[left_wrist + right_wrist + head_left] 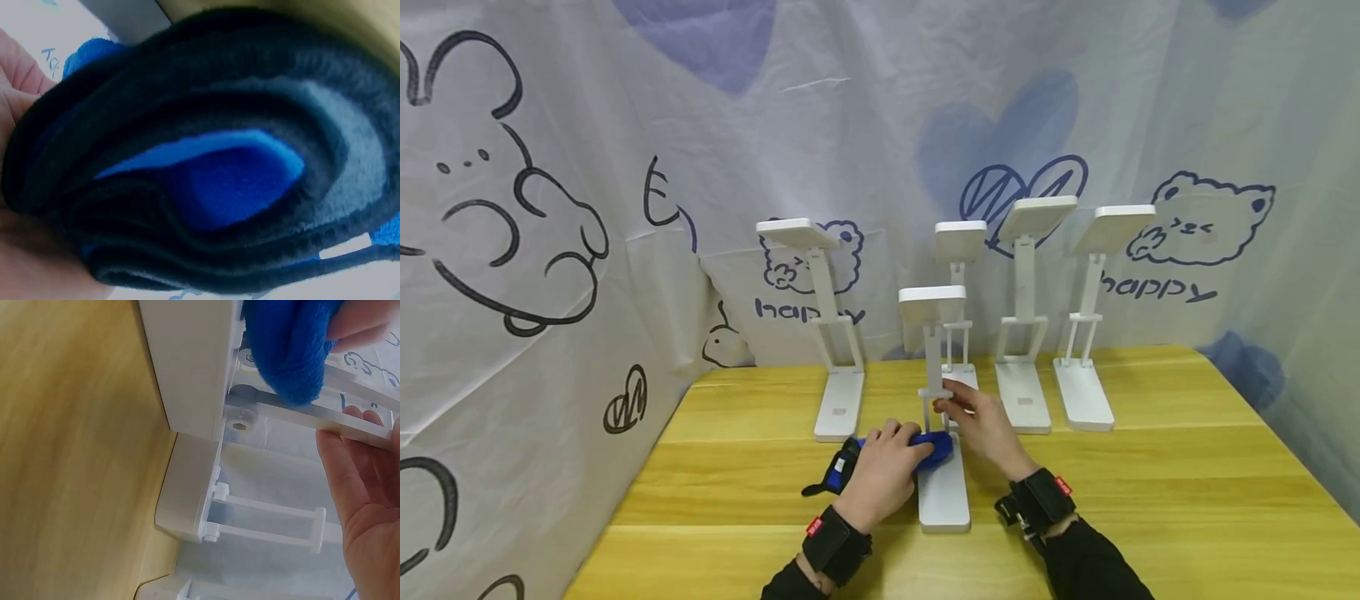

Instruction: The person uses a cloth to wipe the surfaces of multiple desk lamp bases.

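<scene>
A white folding phone stand point(944, 504) stands upright at the front middle of the table, its base toward me. My left hand point(883, 471) grips a fluffy blue cloth point(934, 450) with black edging. In the left wrist view the cloth point(231, 187) shows folded in layers beside the palm. Its blue end lies against the lower bars of the stand, just above the base. With fingers and thumb, my right hand point(988, 427) holds the bars from the right. In the right wrist view, the right hand's fingertips point(334, 440) are at a white bar point(287, 412), below the cloth.
Behind are several similar white stands: one at left point(840, 404), one partly hidden in the middle point(961, 242), and two at right point(1024, 396) point(1084, 396). A printed curtain point(880, 108) hangs behind the wooden table point(1187, 492) and along its left side.
</scene>
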`<state>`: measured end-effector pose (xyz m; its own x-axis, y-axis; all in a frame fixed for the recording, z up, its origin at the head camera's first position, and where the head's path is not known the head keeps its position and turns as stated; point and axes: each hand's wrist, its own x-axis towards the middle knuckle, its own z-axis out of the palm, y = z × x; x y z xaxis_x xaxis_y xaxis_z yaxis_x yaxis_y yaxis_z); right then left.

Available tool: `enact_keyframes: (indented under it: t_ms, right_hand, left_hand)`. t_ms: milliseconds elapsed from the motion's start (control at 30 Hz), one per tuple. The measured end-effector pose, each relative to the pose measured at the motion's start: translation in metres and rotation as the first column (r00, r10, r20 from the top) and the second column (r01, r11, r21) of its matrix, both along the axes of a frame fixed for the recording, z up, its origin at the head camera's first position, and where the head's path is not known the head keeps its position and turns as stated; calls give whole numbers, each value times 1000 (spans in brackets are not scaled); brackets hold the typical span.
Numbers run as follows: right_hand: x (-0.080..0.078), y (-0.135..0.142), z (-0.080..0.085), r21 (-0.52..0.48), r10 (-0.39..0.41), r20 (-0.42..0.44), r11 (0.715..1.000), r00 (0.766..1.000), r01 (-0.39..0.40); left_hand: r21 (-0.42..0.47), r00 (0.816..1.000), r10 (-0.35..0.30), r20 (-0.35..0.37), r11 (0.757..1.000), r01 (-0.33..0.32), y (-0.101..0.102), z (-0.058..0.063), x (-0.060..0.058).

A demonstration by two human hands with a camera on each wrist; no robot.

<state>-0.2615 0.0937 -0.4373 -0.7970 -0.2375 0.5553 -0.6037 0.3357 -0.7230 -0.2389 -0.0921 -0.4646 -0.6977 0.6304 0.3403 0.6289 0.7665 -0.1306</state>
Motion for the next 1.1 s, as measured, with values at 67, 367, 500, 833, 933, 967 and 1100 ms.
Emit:
enact_keyframes:
  t_ms: [67, 367, 500, 833, 933, 967, 1100]
  right_hand:
    - [3, 0, 5, -2, 1, -2, 1000, 1000, -1]
    - [3, 1, 3, 1, -21, 1, 1000, 1000, 21]
    - [3, 1, 4, 7, -33, -4, 999, 999, 33]
    - [-13, 3, -16, -2, -16, -23, 1000, 1000, 16]
    - [-22, 5, -27, -6, -13, -19, 1000, 1000, 13]
    - [-23, 5, -28, -3, -8, -19, 1000, 1000, 8]
    - [-24, 7, -31, 11, 1, -22, 1000, 1000, -1]
  left_hand:
    - [-2, 1000, -3, -22, 1000, 3, 3, -2, 0]
    - [-25, 993, -112, -32, 993, 111, 13, -5, 5]
    - [-25, 985, -172, -23, 985, 172, 15, -3, 8]
    - [25, 952, -275, 136, 961, 275, 3, 6, 24]
    - [54, 938, -299, 176, 954, 294, -3, 9, 26]
    - [59, 934, -305, 185, 952, 300, -5, 10, 27]
    - [77, 922, -326, 211, 945, 317, -11, 12, 27]
